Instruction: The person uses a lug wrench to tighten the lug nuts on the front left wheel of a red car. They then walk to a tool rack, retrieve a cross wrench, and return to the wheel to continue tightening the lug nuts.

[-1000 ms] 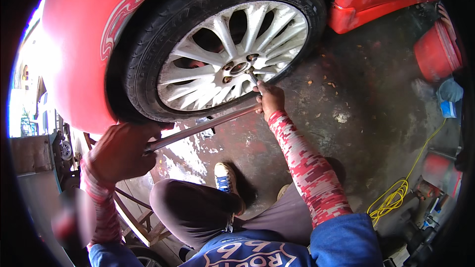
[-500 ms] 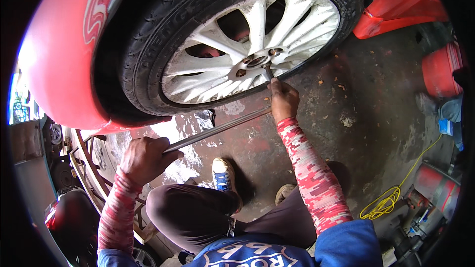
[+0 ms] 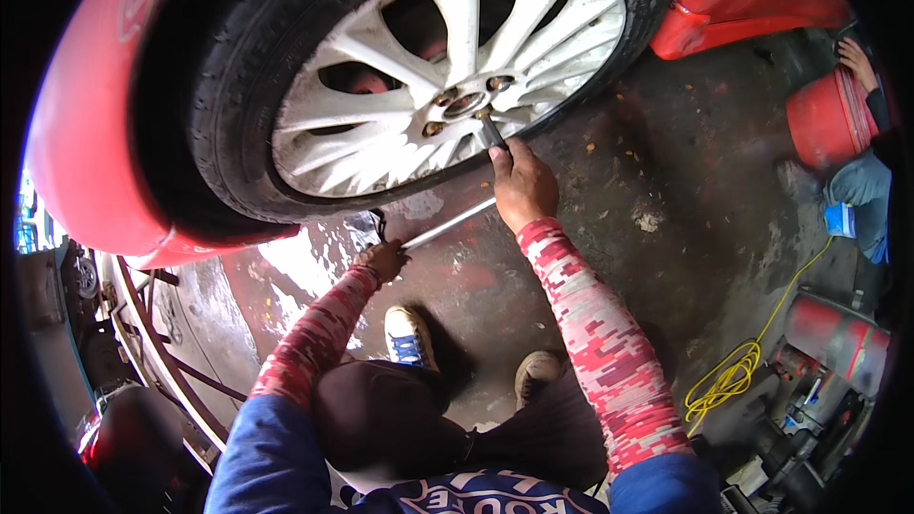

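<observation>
Bar (image 3: 452, 223) has been swung down, suggesting turning force at the wheel (image 3: 464, 19); its end is clasped by left hand (image 3: 384, 260), socket (image 3: 491, 132) by right hand (image 3: 526, 188).

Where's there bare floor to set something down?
The widest open floor lies between the right sleeve, red bucket and yellow cord, with a few small bits scattered. Crowded: below the wheel, where the wrench crosses; lower right, among equipment; far left, around the curved frame.
</observation>
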Demonstrator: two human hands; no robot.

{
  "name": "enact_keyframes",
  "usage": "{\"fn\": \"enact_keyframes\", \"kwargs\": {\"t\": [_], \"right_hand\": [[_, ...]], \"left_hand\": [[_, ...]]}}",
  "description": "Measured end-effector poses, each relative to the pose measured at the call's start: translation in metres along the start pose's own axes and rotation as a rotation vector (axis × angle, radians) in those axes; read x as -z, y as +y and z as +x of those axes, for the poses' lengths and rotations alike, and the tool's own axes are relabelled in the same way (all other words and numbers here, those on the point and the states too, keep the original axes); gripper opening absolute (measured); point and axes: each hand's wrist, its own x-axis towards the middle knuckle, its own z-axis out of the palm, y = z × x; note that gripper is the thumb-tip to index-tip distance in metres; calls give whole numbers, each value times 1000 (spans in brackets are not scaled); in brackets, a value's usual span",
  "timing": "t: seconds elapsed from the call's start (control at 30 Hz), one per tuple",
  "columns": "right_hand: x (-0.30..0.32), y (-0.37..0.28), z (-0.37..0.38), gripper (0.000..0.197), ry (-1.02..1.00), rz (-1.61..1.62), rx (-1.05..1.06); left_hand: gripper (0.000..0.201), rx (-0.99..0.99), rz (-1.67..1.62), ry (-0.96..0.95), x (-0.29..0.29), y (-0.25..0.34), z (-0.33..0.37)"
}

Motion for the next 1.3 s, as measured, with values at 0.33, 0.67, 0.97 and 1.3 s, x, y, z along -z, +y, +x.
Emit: {"fn": "enact_keyframes", "kwargs": {"t": [0.33, 0.67, 0.97, 1.3], "right_hand": [[8, 41, -6, 34, -76, 244, -5], [6, 9, 9, 29, -338, 863, -540], [19, 15, 26, 29, -553, 1029, -711], [15, 41, 48, 19, -787, 1321, -919]], "left_hand": [[25, -469, -225, 133, 34, -44, -154], [27, -371, 67, 520, 205, 47, -345], [42, -387, 440, 591, 258, 152, -414], [28, -1014, 188, 783, 333, 267, -390]]}}
